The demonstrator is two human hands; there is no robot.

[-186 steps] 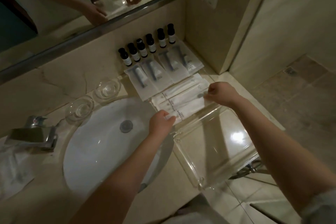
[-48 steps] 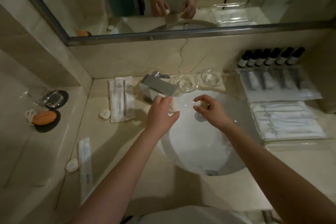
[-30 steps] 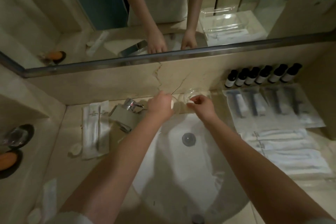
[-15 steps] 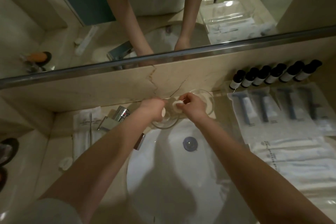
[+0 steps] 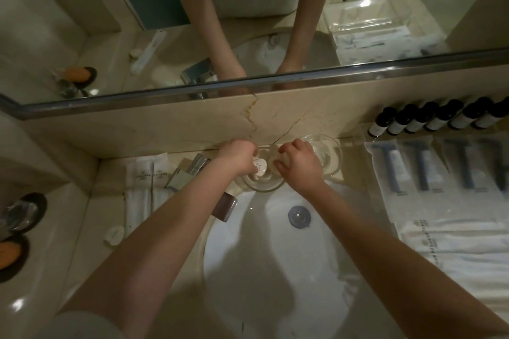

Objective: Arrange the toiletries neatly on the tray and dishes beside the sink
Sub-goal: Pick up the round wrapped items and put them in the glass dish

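Note:
Two clear glass dishes stand behind the sink, a left dish (image 5: 261, 183) and a right dish (image 5: 332, 157). My left hand (image 5: 238, 155) holds a small round white soap (image 5: 260, 167) down inside the left dish. My right hand (image 5: 298, 163) grips a second small pale soap (image 5: 281, 158) between the two dishes, mostly hidden by the fingers. A row of several dark bottles (image 5: 438, 121) stands at the wall on the right. In front of them lie wrapped razor kits (image 5: 440, 165) and white sachets (image 5: 454, 239).
The white sink (image 5: 275, 261) with its drain (image 5: 298, 216) lies below my arms. A chrome tap (image 5: 198, 173) sits left of the dishes. White wrapped packets (image 5: 146, 181), a loose round soap (image 5: 114, 234) and an orange item on a black coaster (image 5: 11, 253) are at left.
Both hands, each with a small soap, have moved from above the basin up to the glass dishes. The left soap now rests low in the left dish.

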